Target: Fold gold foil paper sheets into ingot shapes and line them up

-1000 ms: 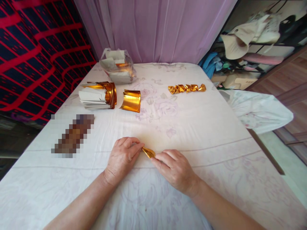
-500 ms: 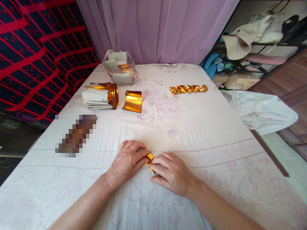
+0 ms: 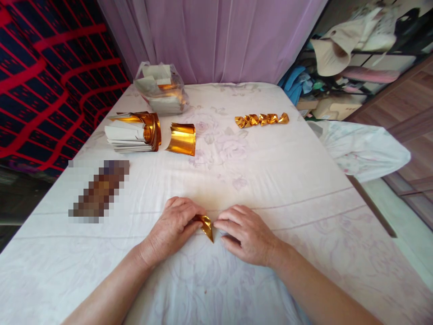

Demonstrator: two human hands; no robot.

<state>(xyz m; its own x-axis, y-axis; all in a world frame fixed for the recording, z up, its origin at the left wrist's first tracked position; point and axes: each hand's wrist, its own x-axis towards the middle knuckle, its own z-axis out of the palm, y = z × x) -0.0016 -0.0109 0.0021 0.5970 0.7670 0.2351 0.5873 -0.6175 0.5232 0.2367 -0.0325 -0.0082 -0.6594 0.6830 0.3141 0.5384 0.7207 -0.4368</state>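
Observation:
A small folded piece of gold foil paper lies on the white flowered cloth near the front edge. My left hand pinches its left end between thumb and fingers. My right hand rests just right of it, fingertips at its right edge. Farther back lie a row of folded gold pieces, a curled gold sheet and a stack of white-backed gold sheets.
A clear plastic bag of paper sheets stands at the back left. A blurred patch lies on the left. A purple curtain hangs behind. Shelves with hats and clothes stand at the right, beside a white draped cloth.
The gold piece has been turned and folded; it now stands as a narrow point between my hands. Both hands shifted slightly toward me.

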